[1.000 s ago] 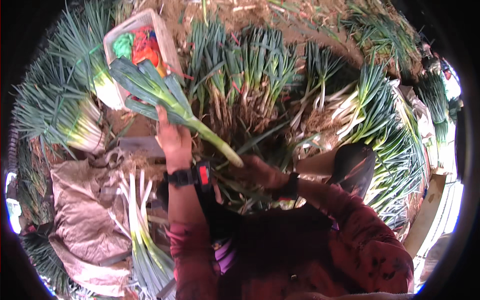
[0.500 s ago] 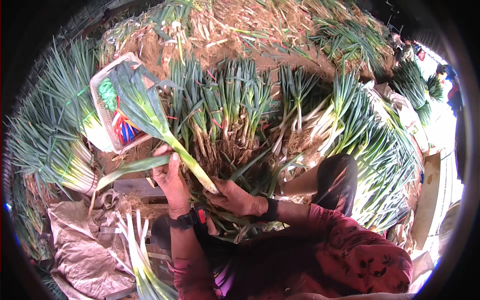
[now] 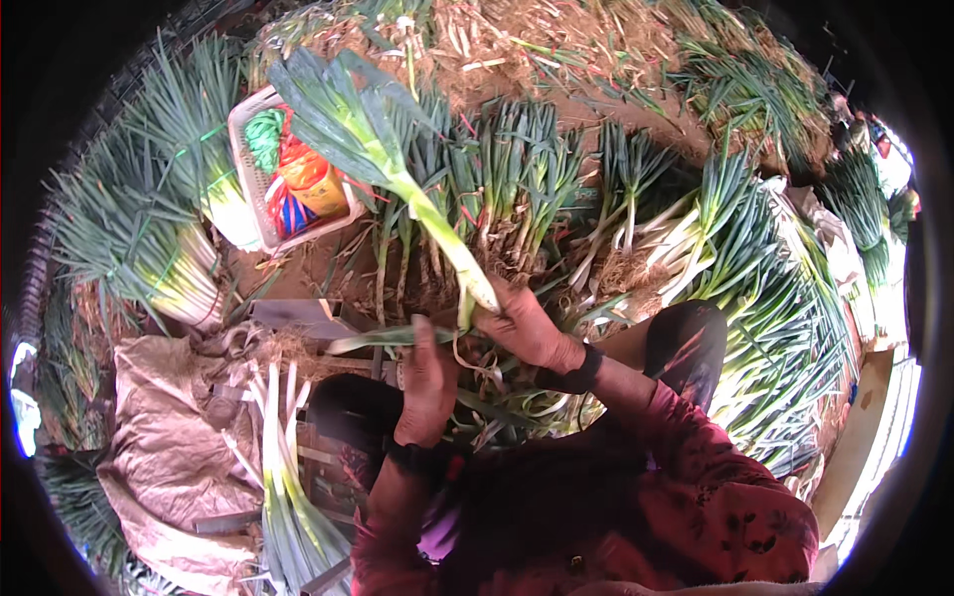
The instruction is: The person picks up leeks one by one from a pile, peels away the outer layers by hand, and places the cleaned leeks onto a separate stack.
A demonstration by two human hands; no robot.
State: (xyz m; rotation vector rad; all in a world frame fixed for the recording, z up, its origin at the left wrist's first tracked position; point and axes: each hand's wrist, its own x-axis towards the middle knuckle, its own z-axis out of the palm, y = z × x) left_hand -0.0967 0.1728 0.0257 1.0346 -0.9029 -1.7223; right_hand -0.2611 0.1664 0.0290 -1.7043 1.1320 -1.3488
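My right hand (image 3: 527, 331) is closed around the white root end of a leek (image 3: 435, 221). The leek slants up to the left, its broad green leaves fanned out over a basket. Below its stalk my left hand (image 3: 429, 387) is raised with fingers pressed together, a loose green leek leaf (image 3: 373, 341) pinched in it and sticking out to the left. A thin peeled strip hangs from the leek's white part, between the hands. Several cleaned white-stemmed leeks (image 3: 282, 437) lie to the left of my left forearm, roots pointing away from me.
A pale plastic basket (image 3: 260, 214) holds green, red and blue cord. Tied leek bundles (image 3: 189, 273) stand at left; unpeeled leeks (image 3: 517, 179) stand ahead. A leek pile (image 3: 775, 338) lies at right. Brown sacking (image 3: 174, 437) covers the lower left. My knee (image 3: 686, 348) juts up at right.
Both hands and the leek have shifted right in the view, and my right hand has risen. My left hand has dropped lower, away from the stalk, with the loose leaf. The whole view has shifted somewhat.
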